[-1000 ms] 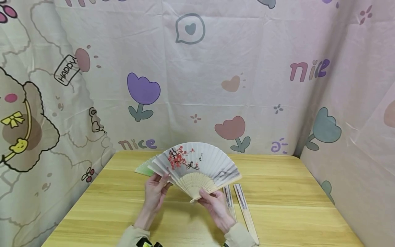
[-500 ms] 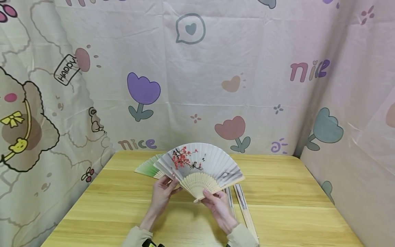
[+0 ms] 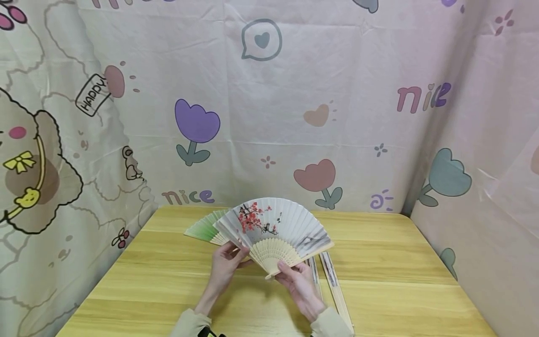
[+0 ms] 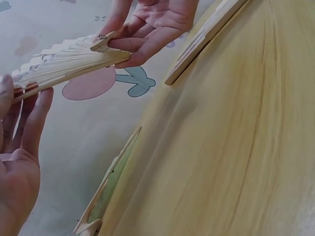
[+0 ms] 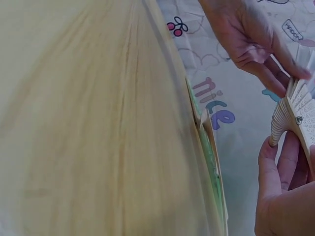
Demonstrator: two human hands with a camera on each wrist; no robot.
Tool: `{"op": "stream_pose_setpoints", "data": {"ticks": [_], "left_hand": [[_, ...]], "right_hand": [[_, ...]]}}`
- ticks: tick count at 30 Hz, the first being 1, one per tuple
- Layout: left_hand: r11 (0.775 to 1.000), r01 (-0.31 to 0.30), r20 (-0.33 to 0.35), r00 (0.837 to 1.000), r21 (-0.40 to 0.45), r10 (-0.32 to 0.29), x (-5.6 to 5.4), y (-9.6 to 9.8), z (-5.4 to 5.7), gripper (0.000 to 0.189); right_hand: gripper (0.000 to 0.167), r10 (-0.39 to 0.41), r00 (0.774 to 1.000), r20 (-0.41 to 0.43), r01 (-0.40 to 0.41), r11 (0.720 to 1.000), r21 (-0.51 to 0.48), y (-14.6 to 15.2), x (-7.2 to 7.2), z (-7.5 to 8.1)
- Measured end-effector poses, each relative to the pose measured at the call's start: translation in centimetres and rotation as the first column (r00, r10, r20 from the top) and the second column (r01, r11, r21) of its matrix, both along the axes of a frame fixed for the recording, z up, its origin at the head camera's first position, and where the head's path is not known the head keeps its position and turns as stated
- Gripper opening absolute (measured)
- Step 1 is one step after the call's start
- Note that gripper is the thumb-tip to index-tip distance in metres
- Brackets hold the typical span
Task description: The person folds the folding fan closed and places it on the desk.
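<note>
A white folding fan [image 3: 290, 220], spread wide, is held above the table; red blossoms and a grey landscape are printed on it, over pale slatted ribs. The left hand [image 3: 225, 267] pinches its left edge between thumb and fingers, also seen in the left wrist view, where the fan [image 4: 64, 69] appears edge-on. With thumb in front and fingers behind, the right hand [image 3: 299, 283] grips the lower right ribs near the pivot. In the right wrist view the fan's ribs [image 5: 300, 105] converge at a small metal rivet.
Behind the held fan, a spread green fan [image 3: 205, 228] lies on the wooden table [image 3: 379, 262]. Two folded fans lie to the right: one [image 3: 337, 285] in full sight, the other [image 3: 313, 274] partly hidden by the right hand. A printed cloth [image 3: 261, 107] hangs behind the table.
Both hands and the white fan have shifted slightly to the right. The left hand moved most, and more of the green fan now shows. The folded fans have stayed put.
</note>
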State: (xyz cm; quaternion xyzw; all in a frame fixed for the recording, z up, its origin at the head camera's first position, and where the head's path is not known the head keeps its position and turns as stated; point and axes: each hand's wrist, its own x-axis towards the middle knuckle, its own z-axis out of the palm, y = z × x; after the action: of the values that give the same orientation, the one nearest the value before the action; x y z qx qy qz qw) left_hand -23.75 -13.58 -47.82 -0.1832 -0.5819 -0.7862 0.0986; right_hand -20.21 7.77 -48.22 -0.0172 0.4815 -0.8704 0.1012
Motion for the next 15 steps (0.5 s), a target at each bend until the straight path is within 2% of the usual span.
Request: {"op": "stream_pose_setpoints", "data": {"ticks": [4, 7, 15], "left_hand": [[0.999, -0.008, 0.046, 0.999, -0.042, 0.010, 0.01, 0.26, 0.12, 0.026], [0.999, -0.004, 0.062, 0.998, -0.035, 0.006, -0.01, 0.35, 0.10, 0.025], [0.999, 0.042, 0.024, 0.999, 0.017, -0.043, 0.01, 0.24, -0.28, 0.038]], "right_hand": [[0.019, -0.014, 1.000, -0.004, 0.014, 1.000, 0.009, 0.01, -0.01, -0.03], [0.021, -0.017, 1.000, -0.005, 0.018, 1.000, 0.017, 0.08, -0.03, 0.01], [0.018, 0.013, 1.000, 0.016, -0.013, 0.999, 0.034, 0.40, 0.06, 0.13]]}}
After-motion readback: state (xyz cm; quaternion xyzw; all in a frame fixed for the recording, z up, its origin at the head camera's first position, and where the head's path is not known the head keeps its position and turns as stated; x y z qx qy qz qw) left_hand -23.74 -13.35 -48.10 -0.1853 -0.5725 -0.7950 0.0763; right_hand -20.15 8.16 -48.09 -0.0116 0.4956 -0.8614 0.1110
